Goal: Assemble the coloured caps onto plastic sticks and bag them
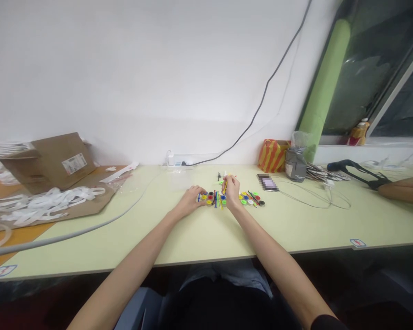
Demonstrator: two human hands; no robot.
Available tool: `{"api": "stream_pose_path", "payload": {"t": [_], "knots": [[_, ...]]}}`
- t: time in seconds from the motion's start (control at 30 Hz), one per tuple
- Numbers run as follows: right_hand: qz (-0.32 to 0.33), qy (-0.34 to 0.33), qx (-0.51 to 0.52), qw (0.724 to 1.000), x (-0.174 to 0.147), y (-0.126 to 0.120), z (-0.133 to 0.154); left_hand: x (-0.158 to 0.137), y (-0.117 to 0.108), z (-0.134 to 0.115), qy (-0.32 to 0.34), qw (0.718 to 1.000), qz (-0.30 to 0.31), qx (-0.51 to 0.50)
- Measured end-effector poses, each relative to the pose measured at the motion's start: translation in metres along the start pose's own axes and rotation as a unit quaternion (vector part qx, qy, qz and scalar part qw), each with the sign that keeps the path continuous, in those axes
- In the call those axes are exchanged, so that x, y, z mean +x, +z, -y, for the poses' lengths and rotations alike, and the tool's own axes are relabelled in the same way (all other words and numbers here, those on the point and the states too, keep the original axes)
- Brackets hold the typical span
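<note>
A white wall (pixel 158 68) and dark window (pixel 363 80) back the pale table (pixel 141 247).

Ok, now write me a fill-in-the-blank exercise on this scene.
1. The rightmost disc is ____.
2. The phone lies to the ____ of the right hand.
3. The striped bag is red and ____.
4. The post beside the window is ____.

Missing words: black; right; yellow; green.

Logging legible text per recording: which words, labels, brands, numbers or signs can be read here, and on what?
None can be read.
White label on the cardboard box: too small.
Left sticker and right sticker on the table: reddish marks, too blurred.
Phone: screen pixelated.
</note>
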State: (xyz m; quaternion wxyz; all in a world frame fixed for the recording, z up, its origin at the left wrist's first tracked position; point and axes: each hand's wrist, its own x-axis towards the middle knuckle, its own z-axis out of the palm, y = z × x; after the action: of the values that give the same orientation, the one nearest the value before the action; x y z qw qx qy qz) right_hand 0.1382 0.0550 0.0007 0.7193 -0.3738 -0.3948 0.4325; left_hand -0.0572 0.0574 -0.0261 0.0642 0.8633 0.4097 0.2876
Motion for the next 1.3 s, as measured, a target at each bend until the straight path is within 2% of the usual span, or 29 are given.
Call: {"api": "stream_pose_path", "payload": {"t": [0.33, 0.6, 0.73, 0.8, 0.87, 0.97, 1.17, 1.3], "knots": [[0.037, 0.009, -0.030, 0.999, 0.001, -0.001, -0.002, 0.001, 0.000, 0.004, 0.006, 1.000, -0.006, 0.012], [0.060, -0.046, -0.086, 0.993, -0.001, 0.001, -0.003, 0.001, -0.003, -0.003, -0.003, 1.000, -0.001, 0.026], [0.065, -0.118, -0.172, 0.976, -0.004, -0.001, -0.002, 0.000, -0.015, -0.005, -0.008, 0.999, -0.027, 0.034], [0.086, -0.139, -0.207, 0.965, -0.005, -0.001, -0.001, -0.002, -0.020, -0.003, -0.026, 0.998, -0.041, 0.042], [0.126, -0.126, -0.215, 0.960, -0.005, 0.000, -0.002, -0.003, -0.022, 0.000, -0.041, 0.997, -0.048, 0.054], [0.171, -0.091, -0.212, 0.958, -0.004, 0.001, -0.008, -0.003, -0.023, 0.003, -0.044, 0.996, -0.034, 0.076], [0.174, -0.080, -0.214, 0.958, 0.001, 0.000, -0.016, -0.004, -0.020, 0.010, -0.035, 0.998, 0.034, 0.050], [0.175, -0.089, -0.212, 0.957, 0.002, -0.001, -0.016, -0.004, -0.015, 0.011, -0.045, 0.997, 0.048, 0.031]]}}
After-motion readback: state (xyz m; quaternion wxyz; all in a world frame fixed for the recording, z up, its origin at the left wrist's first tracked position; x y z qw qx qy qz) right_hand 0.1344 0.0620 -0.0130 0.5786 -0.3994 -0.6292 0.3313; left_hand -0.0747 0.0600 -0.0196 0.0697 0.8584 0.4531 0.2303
